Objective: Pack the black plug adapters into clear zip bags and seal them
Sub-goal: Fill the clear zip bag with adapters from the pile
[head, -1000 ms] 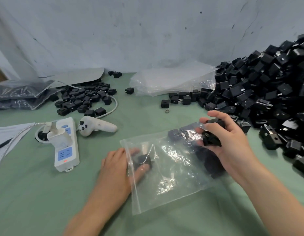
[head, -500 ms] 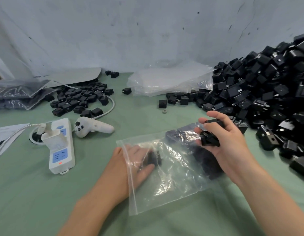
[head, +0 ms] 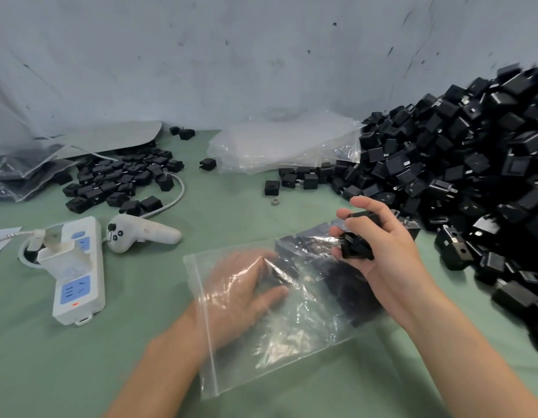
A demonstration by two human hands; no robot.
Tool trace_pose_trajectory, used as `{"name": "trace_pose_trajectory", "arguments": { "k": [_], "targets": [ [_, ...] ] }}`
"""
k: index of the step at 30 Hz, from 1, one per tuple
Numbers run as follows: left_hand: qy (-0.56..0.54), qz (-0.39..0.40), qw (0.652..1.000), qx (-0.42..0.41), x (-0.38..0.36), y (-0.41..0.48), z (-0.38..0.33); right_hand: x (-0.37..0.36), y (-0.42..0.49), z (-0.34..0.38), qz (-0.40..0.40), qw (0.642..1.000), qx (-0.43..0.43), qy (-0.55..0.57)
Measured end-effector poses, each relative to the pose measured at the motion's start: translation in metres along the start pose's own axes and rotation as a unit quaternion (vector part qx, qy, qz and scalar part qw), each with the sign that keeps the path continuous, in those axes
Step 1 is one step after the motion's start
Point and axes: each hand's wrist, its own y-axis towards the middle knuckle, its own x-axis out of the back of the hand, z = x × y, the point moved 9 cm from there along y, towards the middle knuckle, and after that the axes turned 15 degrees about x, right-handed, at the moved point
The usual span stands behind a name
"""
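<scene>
So far the bag [head: 292,342] has some adapters [head: 346,282] in it and is not sealed. My right hand [head: 382,251] grips more adapters. My left hand [head: 240,294] is inside the bag, its grip unclear. The big pile [head: 473,161] waits.

left hand [head: 240,294] inside zip bag [head: 292,342] | right hand [head: 388,254] grips adapters [head: 356,248]

We record the zip bag [head: 292,342] at lower centre, the adapter heap [head: 473,164] along the right edge, the power strip [head: 77,267] at left, spare bags [head: 280,143] at upper centre.
</scene>
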Motion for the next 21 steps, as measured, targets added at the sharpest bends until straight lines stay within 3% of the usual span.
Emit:
{"name": "trace_pose_trajectory", "arguments": {
  "k": [3, 13, 21],
  "targets": [
    [-0.027, -0.012, 1.0, -0.004, 0.012, -0.012, 0.006, 0.0, 0.0, 0.001, 0.004, 1.0, -0.006, 0.001],
    [0.064, -0.009, 0.995, -0.081, -0.005, -0.01, -0.014, 0.005, -0.001, 0.001, 0.004, 1.0, -0.01, -0.008],
    [0.056, -0.012, 0.995, -0.087, -0.009, -0.007, -0.013, 0.004, -0.005, 0.0, 0.001, 1.0, -0.015, -0.005]
  ]
}}
